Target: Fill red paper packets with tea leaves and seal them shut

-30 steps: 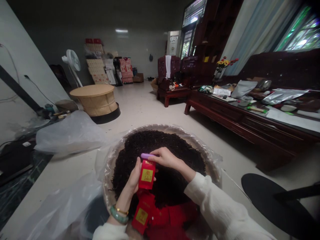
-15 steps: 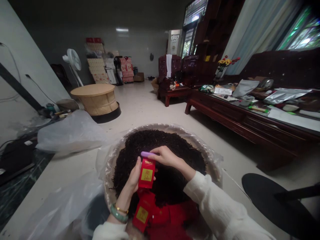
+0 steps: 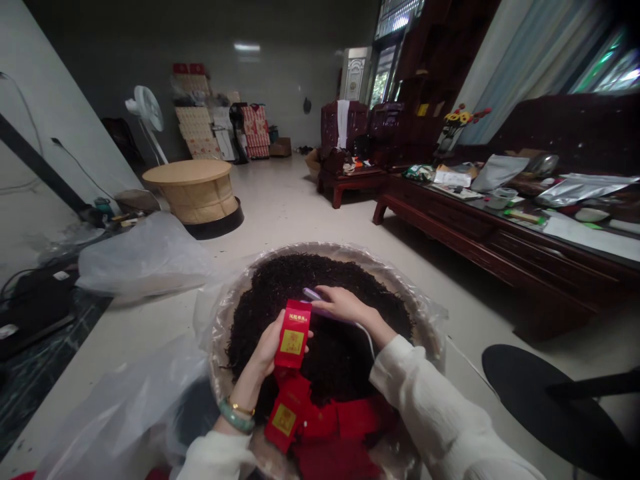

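Note:
My left hand (image 3: 267,350) grips a small red packet (image 3: 293,333) with a yellow square label, held upright over a heap of dark loose tea leaves (image 3: 320,320). My right hand (image 3: 343,305) is closed on a small purple scoop (image 3: 313,294) that rests on the leaves just behind the packet. The leaves fill a wide round basket lined with clear plastic (image 3: 220,333). A pile of more red packets (image 3: 320,427) lies at the near edge of the basket, under my forearms.
Crumpled clear plastic bags (image 3: 145,260) lie on the floor to the left. A round wooden tub (image 3: 193,193) and a fan (image 3: 147,117) stand behind them. A long dark wooden table (image 3: 500,233) with clutter runs along the right. A black stool (image 3: 550,400) is at the lower right.
The purple scoop has dropped from the packet's mouth down onto the leaves. The red packet has risen slightly. The camera has tilted a little.

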### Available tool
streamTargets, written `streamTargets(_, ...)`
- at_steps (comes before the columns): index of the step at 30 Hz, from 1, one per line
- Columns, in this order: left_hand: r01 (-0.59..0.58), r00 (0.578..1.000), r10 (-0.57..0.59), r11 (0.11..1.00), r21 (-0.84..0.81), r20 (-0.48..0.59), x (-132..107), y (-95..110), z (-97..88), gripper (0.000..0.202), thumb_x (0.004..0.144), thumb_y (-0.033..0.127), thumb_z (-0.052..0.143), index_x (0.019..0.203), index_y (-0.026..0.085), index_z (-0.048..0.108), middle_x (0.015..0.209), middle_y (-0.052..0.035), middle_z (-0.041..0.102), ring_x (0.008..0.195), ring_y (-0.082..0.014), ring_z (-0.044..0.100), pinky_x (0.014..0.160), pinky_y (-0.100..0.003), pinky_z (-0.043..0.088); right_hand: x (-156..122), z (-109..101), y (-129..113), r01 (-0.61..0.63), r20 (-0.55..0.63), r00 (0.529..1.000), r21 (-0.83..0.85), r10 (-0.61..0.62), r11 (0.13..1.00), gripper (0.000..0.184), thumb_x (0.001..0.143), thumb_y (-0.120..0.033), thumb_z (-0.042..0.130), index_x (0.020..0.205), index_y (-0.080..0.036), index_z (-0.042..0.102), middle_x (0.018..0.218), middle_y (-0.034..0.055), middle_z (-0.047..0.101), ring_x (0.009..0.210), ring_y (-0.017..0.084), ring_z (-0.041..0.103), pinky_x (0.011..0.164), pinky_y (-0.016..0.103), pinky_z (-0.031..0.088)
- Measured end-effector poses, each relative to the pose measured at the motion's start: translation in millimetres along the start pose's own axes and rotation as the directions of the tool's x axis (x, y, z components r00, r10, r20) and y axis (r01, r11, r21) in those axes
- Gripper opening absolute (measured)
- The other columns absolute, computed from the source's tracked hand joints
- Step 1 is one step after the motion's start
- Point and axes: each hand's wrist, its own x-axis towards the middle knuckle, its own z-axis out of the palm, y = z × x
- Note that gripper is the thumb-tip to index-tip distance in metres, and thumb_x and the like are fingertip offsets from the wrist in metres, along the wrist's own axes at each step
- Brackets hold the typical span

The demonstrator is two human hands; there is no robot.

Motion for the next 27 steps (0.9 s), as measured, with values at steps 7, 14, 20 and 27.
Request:
streamTargets(7,-0.055,0.997,0.052,0.997,0.054,0.060,0.4,-6.2,2.4,0.055,0.080,0.059,0.052,0.094,0.008,0.063,0.072,-0.0133,0.073,0.053,-0.0198,0.067,0.052,-0.030,0.054,2.3,17.3,-40.5,0.333,-0.143,0.936,0.069,-0.321,0.940,0.024,0.089,-0.036,0.054,0.083,-0.015,0.066,0.081,0.0054,0.067,0.075,0.015,0.059,0.069,0.024,0.042)
streamTargets(14,-0.100,0.986,0.082,0.988,0.119,0.148,-5.9,-5.7,-3.3,0.057,0.073,0.062,0.057,0.093,0.009,0.065,0.074,-0.0120,0.073,0.054,-0.0209,0.068,0.053,-0.031,0.054,0.4,35.6,-41.4,0.424,-0.219,0.890,0.068,-0.401,0.903,0.040,0.091,-0.038,0.049,0.058,-0.016,0.053,0.060,0.0003,0.054,0.058,0.010,0.047,0.057,0.021,0.034)
streamTargets(20,-0.111,0.989,0.077,0.954,0.280,0.128,-14.3,14.8,-17.1,0.050,0.074,0.058,0.057,0.095,0.013,0.067,0.077,-0.0096,0.073,0.067,-0.0231,0.068,0.058,-0.033,0.054,-5.5,31.3,-49.3,0.277,-0.187,0.954,0.241,-0.236,0.930,0.038,0.094,-0.041,0.040,0.077,-0.017,0.064,0.068,0.0009,0.061,0.063,0.011,0.052,0.062,0.021,0.038)
streamTargets(27,0.142,0.905,0.292,0.481,0.865,-0.311,-120.4,59.3,-138.4,0.035,0.075,0.050,0.052,0.081,0.024,0.075,0.092,-0.0010,0.076,0.091,-0.0280,0.065,0.085,-0.037,0.046,-26.0,40.3,-50.8,0.246,0.104,0.962,0.058,-0.251,0.968,0.020,0.087,-0.034,0.057,0.090,-0.017,0.068,0.082,0.0042,0.066,0.075,0.016,0.059,0.067,0.025,0.041)
